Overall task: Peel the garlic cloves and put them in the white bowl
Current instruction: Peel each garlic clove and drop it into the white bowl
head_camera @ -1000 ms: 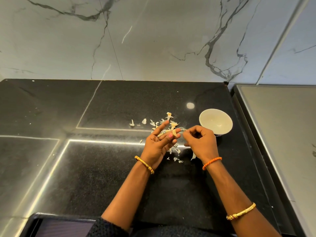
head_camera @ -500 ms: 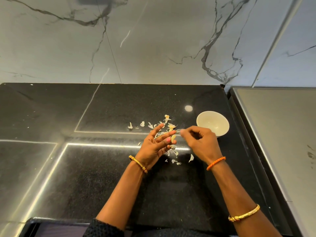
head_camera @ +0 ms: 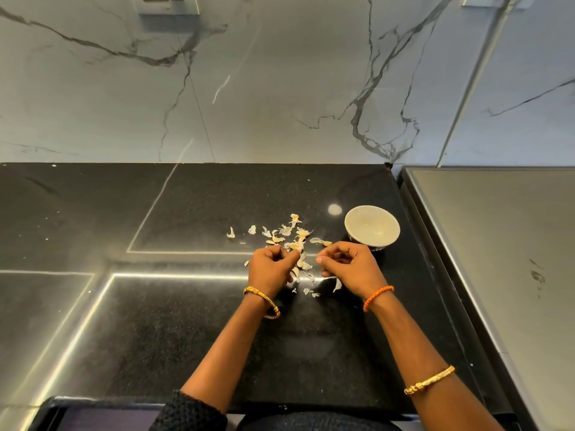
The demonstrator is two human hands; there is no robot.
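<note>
Two hands worked over the speckled black bench: the left hand (head_camera: 270, 269) curled, pinching a pale clove (head_camera: 295, 246); the right hand (head_camera: 350, 267) curled, contents unclear. Papery peels (head_camera: 306, 276) lay scattered between and beyond. Farther right stood the round, glossy white bowl (head_camera: 371, 226).

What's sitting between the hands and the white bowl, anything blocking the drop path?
Nothing solid. Only loose garlic skins lie on the counter between the left hand and the white bowl; the right hand is beside the bowl.
</note>
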